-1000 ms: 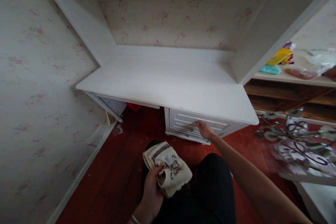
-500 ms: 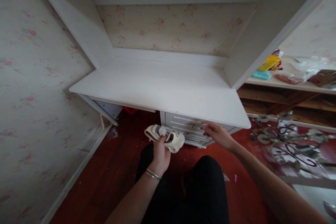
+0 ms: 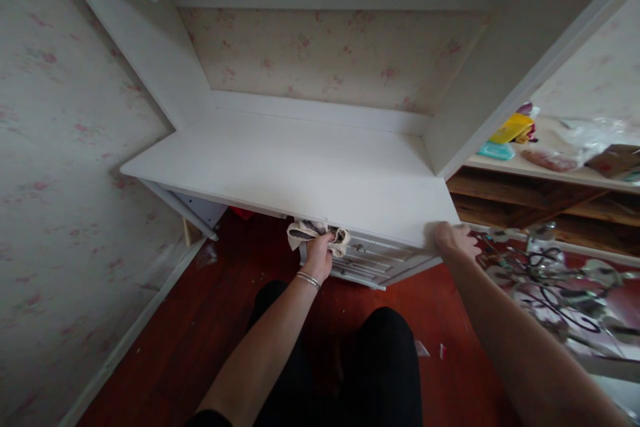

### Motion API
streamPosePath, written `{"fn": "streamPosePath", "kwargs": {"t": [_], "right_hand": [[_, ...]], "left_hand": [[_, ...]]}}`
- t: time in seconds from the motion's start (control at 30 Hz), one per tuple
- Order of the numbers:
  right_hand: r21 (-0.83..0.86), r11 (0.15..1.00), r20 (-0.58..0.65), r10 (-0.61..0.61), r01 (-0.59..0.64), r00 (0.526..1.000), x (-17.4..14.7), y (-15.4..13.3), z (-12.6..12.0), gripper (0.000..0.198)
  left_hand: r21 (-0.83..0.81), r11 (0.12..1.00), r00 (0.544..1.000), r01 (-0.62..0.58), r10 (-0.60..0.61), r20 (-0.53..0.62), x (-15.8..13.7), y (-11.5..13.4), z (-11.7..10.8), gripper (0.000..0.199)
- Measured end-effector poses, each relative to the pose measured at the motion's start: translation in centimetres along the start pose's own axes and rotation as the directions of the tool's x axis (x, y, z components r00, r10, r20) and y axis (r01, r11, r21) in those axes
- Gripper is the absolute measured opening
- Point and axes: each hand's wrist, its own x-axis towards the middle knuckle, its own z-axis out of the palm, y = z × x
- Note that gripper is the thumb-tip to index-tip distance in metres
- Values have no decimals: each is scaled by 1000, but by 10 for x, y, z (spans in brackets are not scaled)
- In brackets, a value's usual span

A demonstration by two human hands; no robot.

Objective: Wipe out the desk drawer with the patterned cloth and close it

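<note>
White desk top fills the middle. Left hand, fingers clenched on the folded cloth, has risen to the drawer front; right hand moved to four o'clock, gripping the desk's corner.

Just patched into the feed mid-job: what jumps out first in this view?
The white desk fills the middle, set in an alcove with flowered wallpaper. At its front edge the left hand grips a beige towel up against the drawers, while the right hand rests on the desk's right front corner. To the right, a tangled chandelier lies on the red floor.
</note>
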Motion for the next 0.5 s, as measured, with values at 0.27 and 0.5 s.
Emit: {"fn": "streamPosePath", "kwargs": {"t": [0.27, 0.5], "right_hand": [[36, 982, -58, 185, -183, 981, -8, -5, 4, 63], [65, 979, -65, 196, -191, 979, -10, -8, 3, 61]], "left_hand": [[-122, 980, 988, 154, -153, 20, -23, -19, 33, 26], [-206, 918, 935, 339, -305, 178, -60, -80, 70, 17]]}}
